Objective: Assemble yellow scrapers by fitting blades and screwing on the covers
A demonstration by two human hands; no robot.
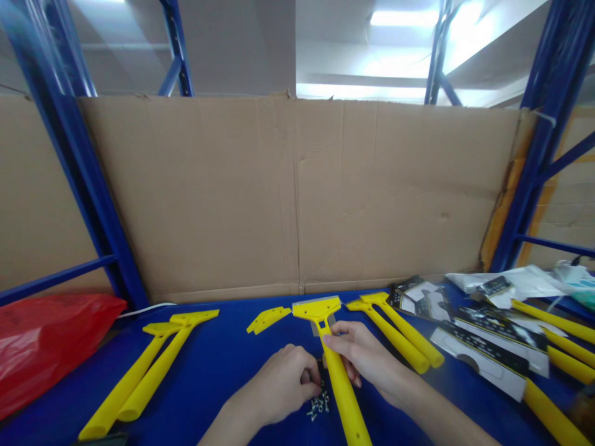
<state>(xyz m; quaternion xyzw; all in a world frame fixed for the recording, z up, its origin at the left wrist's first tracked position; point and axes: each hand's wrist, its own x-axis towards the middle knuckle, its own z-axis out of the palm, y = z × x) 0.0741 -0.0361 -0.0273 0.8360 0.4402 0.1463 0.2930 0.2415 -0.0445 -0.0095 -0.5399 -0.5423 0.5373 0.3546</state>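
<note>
While I watch through the head camera, taking the yellow scraper (338, 378) as the centre of my clock, I see it slanting over the blue tabletop (223, 384), its wide head turned to about eleven. My right hand (360, 353), at one to two o'clock, is clamped around the handle just below the head. My left hand (288, 379), at nine, curls its fingers over the loose metal fasteners (318, 405) at seven; I cannot tell whether it already pinches one. I judge the step in hand to be picking out a fastener while the scraper is held steady. From there, the next move calls for a fine pinch on one piece and a firm right-hand grip, so the head doesn't twist. Some flat yellow plates (268, 319) lie at ten, just beside the head. One pair of scrapers (155, 365) rests at nine, well apart; another pair (397, 337) lies near two, and black-and-white cards (483, 362) spread towards three.
</note>
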